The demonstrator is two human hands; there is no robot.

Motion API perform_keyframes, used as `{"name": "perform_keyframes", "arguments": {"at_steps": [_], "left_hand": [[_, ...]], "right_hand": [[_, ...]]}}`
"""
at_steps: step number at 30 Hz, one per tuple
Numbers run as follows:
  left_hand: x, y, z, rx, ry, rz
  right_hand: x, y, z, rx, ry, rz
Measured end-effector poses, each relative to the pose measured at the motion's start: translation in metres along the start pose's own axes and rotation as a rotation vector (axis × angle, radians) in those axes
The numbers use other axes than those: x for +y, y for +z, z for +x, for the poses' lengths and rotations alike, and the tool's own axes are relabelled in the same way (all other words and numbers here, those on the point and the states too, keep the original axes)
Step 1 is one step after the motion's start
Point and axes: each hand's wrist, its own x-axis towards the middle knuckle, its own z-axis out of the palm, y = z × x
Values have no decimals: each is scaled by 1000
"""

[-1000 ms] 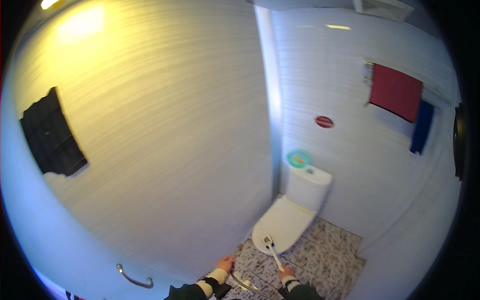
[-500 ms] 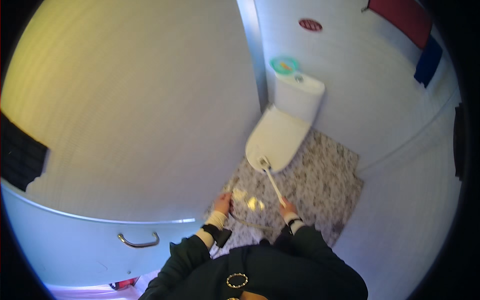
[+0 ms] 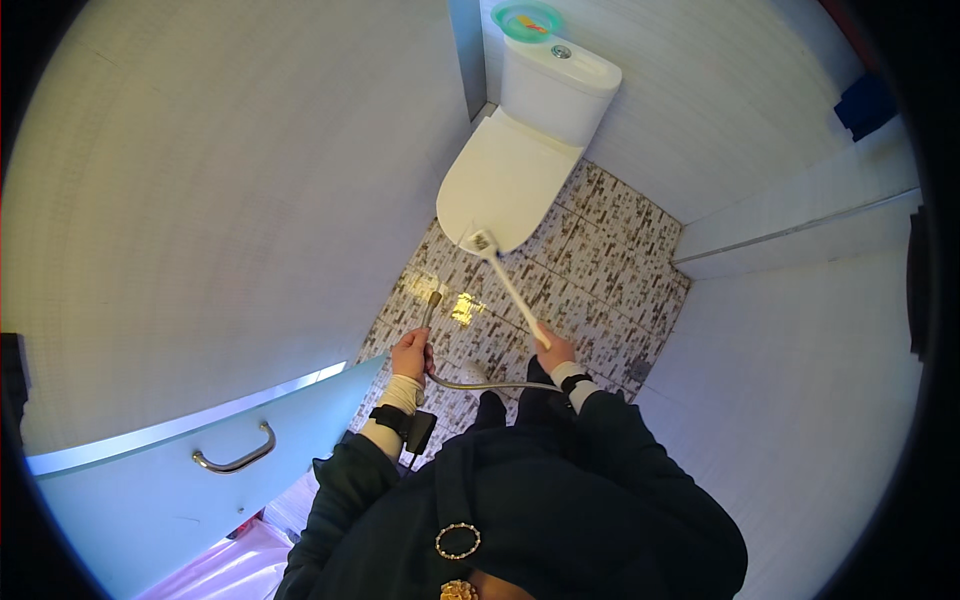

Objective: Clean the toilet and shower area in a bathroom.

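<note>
My left hand (image 3: 408, 355) is closed around a flexible metal hose (image 3: 480, 387); its bare end points up and forward past my fingers. From there the hose curves right across my legs toward my right wrist. My right hand (image 3: 556, 352) grips the handle of a white toilet brush (image 3: 515, 290). The brush head reaches the front edge of the white toilet (image 3: 505, 170), whose lid is down. Whether the bristles touch the lid or hover over it, I cannot tell.
A green plastic basin (image 3: 528, 20) with something orange in it sits on the cistern. At lower left stands a pale blue door (image 3: 150, 505) with a metal handle (image 3: 235, 462). Walls close in on both sides of the patterned tile floor (image 3: 610, 250). Blue cloth (image 3: 866, 107) hangs at right.
The view has shifted, so the toilet sits higher and larger in it. The hose's end now shows clearly beyond my left hand. Both grips stay the same.
</note>
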Motion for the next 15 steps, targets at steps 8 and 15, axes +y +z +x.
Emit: {"name": "perform_keyframes", "arguments": {"at_steps": [8, 15], "left_hand": [[-3, 24, 9, -27, -10, 8], [0, 82, 18, -57, -25, 37]], "right_hand": [[-13, -57, 72, 24, 114, 34], [39, -61, 59, 32, 77, 13]]}}
